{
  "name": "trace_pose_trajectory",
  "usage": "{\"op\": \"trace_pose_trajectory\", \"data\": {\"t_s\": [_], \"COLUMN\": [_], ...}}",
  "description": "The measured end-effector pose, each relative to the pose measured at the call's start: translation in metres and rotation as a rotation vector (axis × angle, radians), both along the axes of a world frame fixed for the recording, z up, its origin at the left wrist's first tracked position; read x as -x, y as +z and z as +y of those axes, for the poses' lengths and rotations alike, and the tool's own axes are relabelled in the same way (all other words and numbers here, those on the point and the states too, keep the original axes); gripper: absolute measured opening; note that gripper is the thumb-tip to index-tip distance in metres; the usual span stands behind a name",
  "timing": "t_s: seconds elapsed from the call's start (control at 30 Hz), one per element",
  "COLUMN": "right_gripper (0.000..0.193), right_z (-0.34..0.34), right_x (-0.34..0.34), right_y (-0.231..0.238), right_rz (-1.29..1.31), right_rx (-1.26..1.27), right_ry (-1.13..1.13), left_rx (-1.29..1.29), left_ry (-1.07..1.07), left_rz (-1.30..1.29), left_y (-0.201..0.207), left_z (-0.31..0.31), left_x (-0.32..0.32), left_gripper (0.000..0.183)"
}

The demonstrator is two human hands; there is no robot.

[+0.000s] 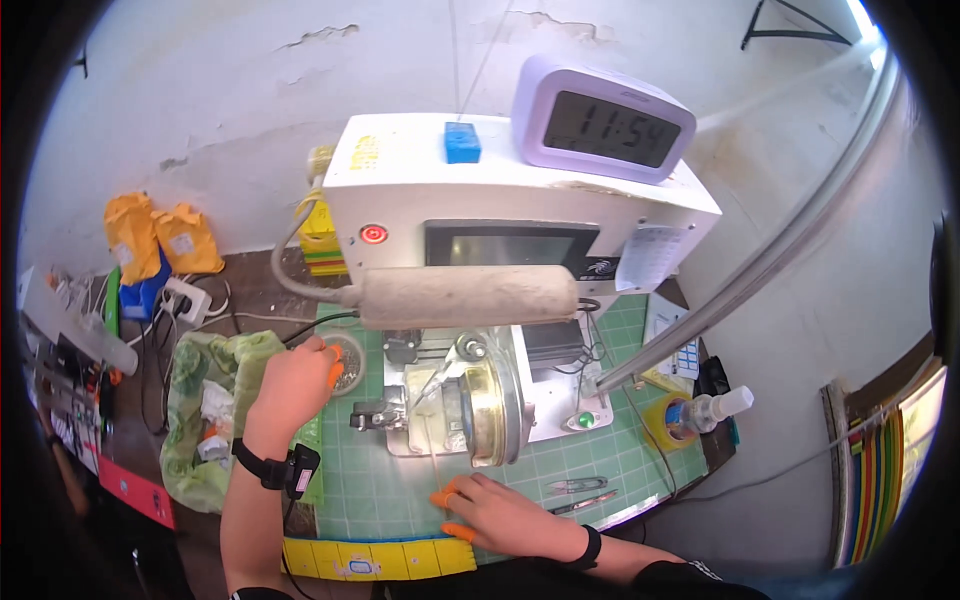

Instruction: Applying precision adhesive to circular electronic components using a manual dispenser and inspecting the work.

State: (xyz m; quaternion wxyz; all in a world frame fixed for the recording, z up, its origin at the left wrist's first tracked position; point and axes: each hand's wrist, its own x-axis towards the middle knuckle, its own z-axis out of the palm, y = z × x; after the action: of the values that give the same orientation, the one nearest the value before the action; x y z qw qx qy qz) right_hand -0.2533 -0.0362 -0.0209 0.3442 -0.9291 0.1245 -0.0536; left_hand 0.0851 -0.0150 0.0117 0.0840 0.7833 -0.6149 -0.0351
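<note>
My left hand [287, 385] reaches over a round dish [351, 383] of small metallic pieces, its orange-capped fingertips closed together at the dish. Whatever they pinch is too small to make out. Lower down, my right hand [505, 517] rests low over the green cutting mat [365, 500], orange caps on its thumb and fingers. A thin pale strand [432, 455] runs from the machine to the fingertips of that hand, which appear to hold its end; the thumb is apart from them. Between and beyond my hands stands the white benchtop machine [390, 190] with a brass-coloured ring [481, 415].
A padded grey cylinder [465, 297] juts out above the work area. Left stands a green bag-lined container [185, 470]. Small snips [578, 485] and tweezers [585, 502] lie on the right. Yellow tape [420, 560] edges the front; a bottle [715, 405] stands at right.
</note>
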Motion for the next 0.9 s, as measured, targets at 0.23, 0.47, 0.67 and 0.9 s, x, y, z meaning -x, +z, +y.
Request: {"op": "trace_pose_trajectory", "data": {"t_s": [0.23, 0.47, 0.67, 0.9], "right_gripper": [0.040, 0.041, 0.041, 0.037], "right_z": [-0.004, -0.005, -0.003, -0.002], "right_x": [-0.003, -0.007, -0.009, 0.000], "right_y": [0.003, 0.022, 0.022, 0.034], "right_rz": [-0.047, 0.049, -0.019, -0.026], "right_rx": [0.013, -0.033, -0.078, -0.083], "right_ry": [0.026, 0.052, 0.055, 0.047], "left_rx": [0.015, 0.113, 0.280, 0.276], "left_ry": [-0.033, 0.000, 0.014, 0.057], "left_rz": [0.076, 0.159, 0.411, 0.594], "left_y": [-0.003, -0.013, -0.004, 0.007], "left_z": [-0.013, -0.023, -0.007, -0.004], "left_x": [-0.004, -0.011, -0.022, -0.026], "left_gripper": [0.018, 0.011, 0.009, 0.015]}}
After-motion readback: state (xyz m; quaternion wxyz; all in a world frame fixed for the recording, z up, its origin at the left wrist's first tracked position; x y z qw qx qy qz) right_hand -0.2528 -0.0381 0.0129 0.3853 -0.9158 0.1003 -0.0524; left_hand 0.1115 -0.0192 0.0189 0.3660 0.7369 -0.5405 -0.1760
